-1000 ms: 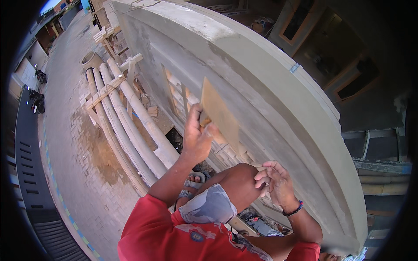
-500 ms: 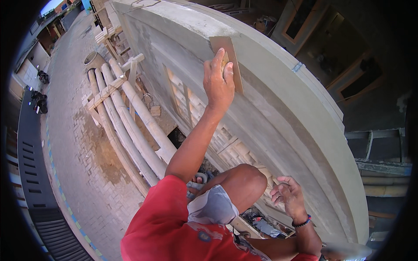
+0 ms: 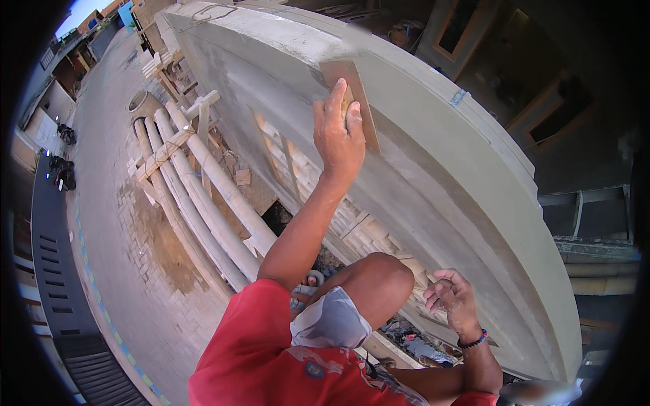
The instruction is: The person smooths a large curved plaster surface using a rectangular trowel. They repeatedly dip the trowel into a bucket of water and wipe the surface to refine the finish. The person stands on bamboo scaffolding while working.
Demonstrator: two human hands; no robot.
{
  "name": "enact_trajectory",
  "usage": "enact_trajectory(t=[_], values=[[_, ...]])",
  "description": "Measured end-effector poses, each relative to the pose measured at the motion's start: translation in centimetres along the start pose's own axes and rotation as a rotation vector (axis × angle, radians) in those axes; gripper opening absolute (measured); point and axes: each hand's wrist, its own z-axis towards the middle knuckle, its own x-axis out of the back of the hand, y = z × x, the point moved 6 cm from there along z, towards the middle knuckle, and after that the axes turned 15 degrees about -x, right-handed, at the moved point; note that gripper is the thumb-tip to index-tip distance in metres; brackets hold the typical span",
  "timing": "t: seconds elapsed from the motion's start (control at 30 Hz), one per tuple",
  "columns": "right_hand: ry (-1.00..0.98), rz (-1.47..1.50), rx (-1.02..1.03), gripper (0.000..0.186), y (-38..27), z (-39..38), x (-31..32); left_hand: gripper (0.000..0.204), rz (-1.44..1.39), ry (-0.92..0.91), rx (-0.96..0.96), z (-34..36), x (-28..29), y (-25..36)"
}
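Observation:
My left hand (image 3: 337, 139), with the arm stretched out, grips a flat rectangular plastering float (image 3: 359, 88). Its board lies against the upper grey plastered face of a wall (image 3: 433, 128), just below the top edge. The fingers and thumb wrap round the float's handle, hiding most of it. Lower down, my right hand (image 3: 452, 301) hovers by the wall near my bent knee (image 3: 382, 281). Its fingers are loosely bent and apart, and nothing shows in them. A dark beaded bracelet (image 3: 472, 340) circles that wrist.
Left of the wall, long bamboo poles (image 3: 210, 189) rest on a wooden trestle (image 3: 166, 152), above a paved lane (image 3: 115, 223). Rubble and crumpled scraps (image 3: 420, 348) lie below my knee. Beyond the wall is a building with wood-framed openings (image 3: 467, 27). Motorbikes (image 3: 62, 169) stand far left.
The float in my left hand has moved slightly down and toward me along the wall. The view has shifted a little. My right hand stays bent in nearly the same place.

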Motion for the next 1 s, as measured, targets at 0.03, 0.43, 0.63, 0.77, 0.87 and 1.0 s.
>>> enact_trajectory(t=[0.03,0.43,0.63,0.77,0.87,1.0], values=[[-0.014,-0.011,0.015,0.024,0.0,0.1,0.2,0.041,-0.010,-0.001,0.028,-1.3,-0.2,-0.2],[-0.055,-0.192,0.088,0.024,0.3,0.2,0.1,0.048,-0.113,-0.059,0.127,-8.4,5.6,-2.9],[-0.067,-0.206,0.199,0.025,-1.1,-1.2,0.0,0.065,-1.105,-0.119,0.461,-8.9,6.9,2.5],[-0.268,-0.094,0.247,0.024,-2.2,-2.3,-1.6,0.058,-1.366,-0.530,0.243,-10.0,3.5,10.0],[-0.420,0.066,0.262,0.030,-2.3,-2.9,-1.9,0.054,-1.506,-0.847,0.027,-11.9,0.6,15.8],[-0.578,0.142,0.157,0.043,-2.0,-4.5,-2.1,0.035,-1.596,-0.928,0.025,-13.5,-0.6,18.6]])
